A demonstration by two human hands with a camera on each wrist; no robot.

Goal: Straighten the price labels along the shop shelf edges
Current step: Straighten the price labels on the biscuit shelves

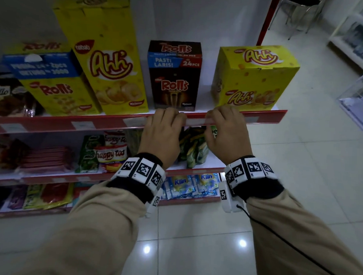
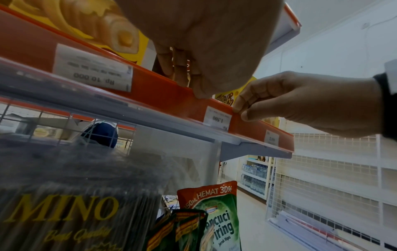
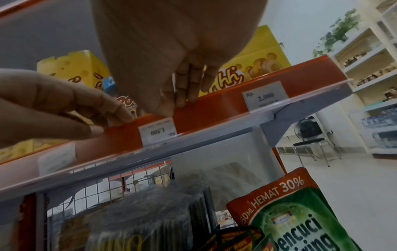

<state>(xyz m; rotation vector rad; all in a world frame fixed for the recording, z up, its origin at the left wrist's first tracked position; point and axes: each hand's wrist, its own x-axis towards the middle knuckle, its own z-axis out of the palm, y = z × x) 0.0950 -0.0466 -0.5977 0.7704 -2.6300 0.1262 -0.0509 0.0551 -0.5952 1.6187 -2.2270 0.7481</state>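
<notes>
Dim shop aisle, red plastic shelf-edge strip (image 1: 261, 118). Both grips pinching its top edge: left hand (image 1: 163, 132) at 9 o'clock and right hand (image 1: 225, 133) at 3 o'clock of white paper 1.500 label (image 3: 158, 131), sitting upside down; seemingly mid-task, further labels remaining.

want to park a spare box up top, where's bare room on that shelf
Bare shelf lies between the brown Rolls box and the right Ahh box. Left of the brown box, the tall Ahh box and yellow Rolls box are crowded together. Both hands, left hand and right hand, grip the edge strip just below.
</notes>
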